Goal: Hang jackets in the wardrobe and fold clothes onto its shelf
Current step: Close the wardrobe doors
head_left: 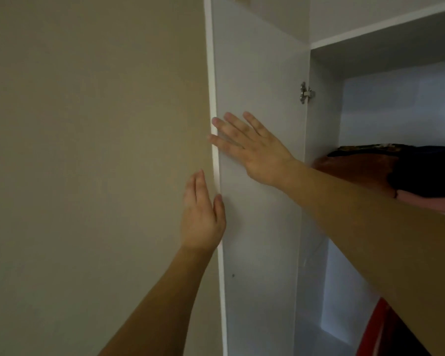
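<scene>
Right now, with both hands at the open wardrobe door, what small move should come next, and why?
Probably swing the door shut: the right hand lies flat on its inner face, the left hand sits at its free edge, and folded clothes already lie on the shelf.

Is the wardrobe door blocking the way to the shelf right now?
No. The door is swung open to the left, with both hands, left hand and right hand, at its edge. The shelf opening is clear, though folded clothes already sit there.

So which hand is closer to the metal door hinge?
Right. The right hand lies flat on the door's inner face below-left of the hinge; the left hand is lower, at the door's outer edge.
</scene>
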`<state>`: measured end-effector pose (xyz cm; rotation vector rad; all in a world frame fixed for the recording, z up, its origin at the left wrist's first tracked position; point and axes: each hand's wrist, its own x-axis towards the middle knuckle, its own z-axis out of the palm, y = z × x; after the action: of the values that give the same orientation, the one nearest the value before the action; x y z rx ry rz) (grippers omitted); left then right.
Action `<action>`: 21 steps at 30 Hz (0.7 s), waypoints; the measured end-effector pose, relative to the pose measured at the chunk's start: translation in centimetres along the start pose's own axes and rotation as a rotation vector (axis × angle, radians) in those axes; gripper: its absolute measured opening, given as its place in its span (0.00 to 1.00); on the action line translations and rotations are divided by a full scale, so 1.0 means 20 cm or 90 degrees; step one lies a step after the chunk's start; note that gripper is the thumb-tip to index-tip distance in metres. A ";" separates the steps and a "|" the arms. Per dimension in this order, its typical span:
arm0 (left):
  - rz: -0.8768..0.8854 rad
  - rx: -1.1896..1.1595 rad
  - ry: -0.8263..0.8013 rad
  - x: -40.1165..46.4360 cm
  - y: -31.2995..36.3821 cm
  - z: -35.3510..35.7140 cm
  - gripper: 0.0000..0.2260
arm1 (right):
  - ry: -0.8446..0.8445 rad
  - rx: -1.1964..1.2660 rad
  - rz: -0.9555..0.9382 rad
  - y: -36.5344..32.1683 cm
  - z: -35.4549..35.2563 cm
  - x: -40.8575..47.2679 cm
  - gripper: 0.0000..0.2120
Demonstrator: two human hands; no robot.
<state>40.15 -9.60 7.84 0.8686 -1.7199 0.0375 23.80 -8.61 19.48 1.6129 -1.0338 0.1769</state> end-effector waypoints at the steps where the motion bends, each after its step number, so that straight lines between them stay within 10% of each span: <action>1: -0.041 -0.027 -0.049 0.00 -0.03 0.00 0.24 | -0.003 -0.036 -0.019 -0.01 0.01 0.03 0.34; 9: -0.217 -0.114 -0.193 -0.02 -0.08 0.08 0.12 | -0.149 -0.110 -0.047 -0.03 -0.02 0.08 0.25; 21: -0.282 -0.336 -0.284 -0.15 0.30 0.16 0.17 | 0.007 -0.060 -0.072 0.30 -0.23 -0.44 0.27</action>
<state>34.32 -5.21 6.59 0.8710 -1.7713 -0.9247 16.13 0.15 20.02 1.5786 -0.9263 0.0594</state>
